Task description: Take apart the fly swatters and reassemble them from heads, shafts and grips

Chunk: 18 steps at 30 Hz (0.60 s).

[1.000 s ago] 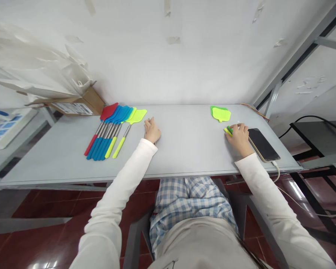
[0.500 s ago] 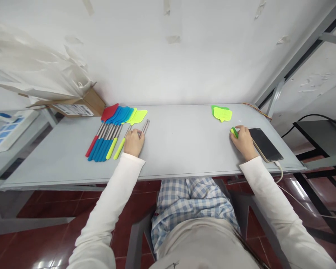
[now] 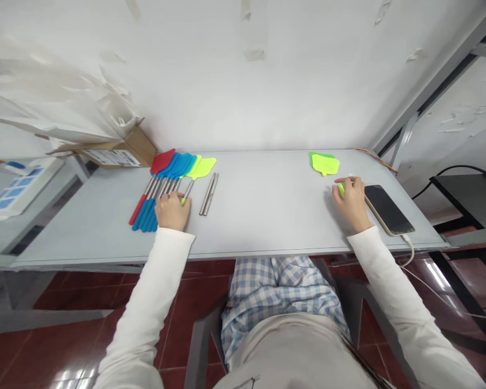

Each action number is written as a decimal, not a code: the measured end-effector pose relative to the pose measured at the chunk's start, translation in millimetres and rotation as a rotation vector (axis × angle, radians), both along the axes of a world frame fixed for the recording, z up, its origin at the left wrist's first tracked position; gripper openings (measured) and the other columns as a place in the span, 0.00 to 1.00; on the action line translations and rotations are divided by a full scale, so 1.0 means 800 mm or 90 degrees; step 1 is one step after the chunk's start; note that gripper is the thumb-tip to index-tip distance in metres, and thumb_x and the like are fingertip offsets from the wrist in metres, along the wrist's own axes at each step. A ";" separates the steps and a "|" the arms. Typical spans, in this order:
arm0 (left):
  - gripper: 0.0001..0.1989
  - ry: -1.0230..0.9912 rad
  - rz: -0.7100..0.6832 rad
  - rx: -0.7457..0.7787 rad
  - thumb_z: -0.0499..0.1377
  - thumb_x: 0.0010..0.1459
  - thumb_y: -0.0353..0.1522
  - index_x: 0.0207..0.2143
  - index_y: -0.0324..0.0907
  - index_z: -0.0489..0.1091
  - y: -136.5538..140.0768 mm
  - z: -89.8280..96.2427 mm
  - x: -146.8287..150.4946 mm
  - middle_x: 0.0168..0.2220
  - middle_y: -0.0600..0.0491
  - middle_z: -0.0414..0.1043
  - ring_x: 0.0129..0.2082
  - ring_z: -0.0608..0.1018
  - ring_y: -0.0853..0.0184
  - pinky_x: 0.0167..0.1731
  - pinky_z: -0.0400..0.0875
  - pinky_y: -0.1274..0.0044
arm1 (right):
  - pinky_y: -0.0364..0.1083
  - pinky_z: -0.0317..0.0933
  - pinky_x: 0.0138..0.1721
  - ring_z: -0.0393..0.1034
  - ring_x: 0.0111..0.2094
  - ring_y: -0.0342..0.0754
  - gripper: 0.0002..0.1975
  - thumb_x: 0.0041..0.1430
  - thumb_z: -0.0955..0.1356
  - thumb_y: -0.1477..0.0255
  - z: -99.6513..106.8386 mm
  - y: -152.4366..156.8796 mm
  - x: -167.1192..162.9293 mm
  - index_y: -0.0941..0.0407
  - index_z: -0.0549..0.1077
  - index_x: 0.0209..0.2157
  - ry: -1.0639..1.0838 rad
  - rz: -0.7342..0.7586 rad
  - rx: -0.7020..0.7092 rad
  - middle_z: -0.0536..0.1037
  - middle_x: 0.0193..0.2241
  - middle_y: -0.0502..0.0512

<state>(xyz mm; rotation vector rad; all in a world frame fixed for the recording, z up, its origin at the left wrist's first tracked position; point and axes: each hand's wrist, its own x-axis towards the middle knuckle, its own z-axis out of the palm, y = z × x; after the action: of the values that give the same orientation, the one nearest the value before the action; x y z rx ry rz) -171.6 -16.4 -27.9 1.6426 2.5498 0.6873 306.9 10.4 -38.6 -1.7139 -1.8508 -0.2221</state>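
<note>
Several fly swatters lie side by side at the left of the table: a red fly swatter [image 3: 162,161], blue fly swatters [image 3: 181,165] and yellow-green ones with steel shafts. My left hand [image 3: 172,210] is closed over the handle of the rightmost yellow-green fly swatter [image 3: 202,167]. Just right of that hand, two steel rods [image 3: 209,195] lie parallel on the table. My right hand [image 3: 350,204] has its fingers curled around a yellow-green handle [image 3: 341,189], mostly hidden by the hand. Beyond it lie loose yellow-green [image 3: 324,164] and green swatter heads [image 3: 311,156], overlapping.
A smartphone [image 3: 389,209] with a white cable lies right of my right hand. A cardboard box [image 3: 135,148] stands at the back left, beside a white power strip [image 3: 20,189]. The grey table [image 3: 263,216] runs along a white wall, with thin wires [image 3: 375,158] at its back right.
My left hand has let go of the steel rods and moved left onto the yellow-green fly swatter's handle. My right hand stays in place, its fingers shifting slightly around the handle.
</note>
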 end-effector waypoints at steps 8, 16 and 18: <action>0.07 0.005 0.016 0.080 0.56 0.56 0.33 0.37 0.41 0.70 -0.025 0.016 0.023 0.37 0.47 0.72 0.41 0.76 0.57 0.45 0.70 0.67 | 0.59 0.59 0.53 0.66 0.45 0.55 0.10 0.64 0.61 0.70 0.013 -0.041 -0.088 0.56 0.74 0.40 0.167 0.233 -0.008 0.71 0.40 0.63; 0.10 -0.024 -0.358 0.200 0.54 0.62 0.34 0.43 0.40 0.69 -0.044 0.028 0.094 0.43 0.47 0.71 0.37 0.76 0.65 0.39 0.71 0.74 | 0.50 0.69 0.45 0.71 0.46 0.49 0.21 0.59 0.67 0.54 0.043 -0.005 -0.186 0.51 0.72 0.48 0.734 0.467 -0.363 0.75 0.51 0.57; 0.11 -0.023 -0.420 0.194 0.51 0.63 0.33 0.45 0.40 0.68 -0.028 0.026 0.118 0.44 0.46 0.71 0.42 0.77 0.63 0.43 0.71 0.73 | 0.49 0.70 0.44 0.72 0.46 0.49 0.20 0.55 0.70 0.54 0.048 0.016 -0.201 0.52 0.73 0.45 0.899 0.464 -0.368 0.76 0.49 0.55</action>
<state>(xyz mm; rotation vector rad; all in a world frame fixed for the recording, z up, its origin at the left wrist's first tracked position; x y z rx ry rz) -77.1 -39.0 -7.4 2.3449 1.7431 1.0321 146.2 23.1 -0.6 -0.8055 -1.2229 1.5086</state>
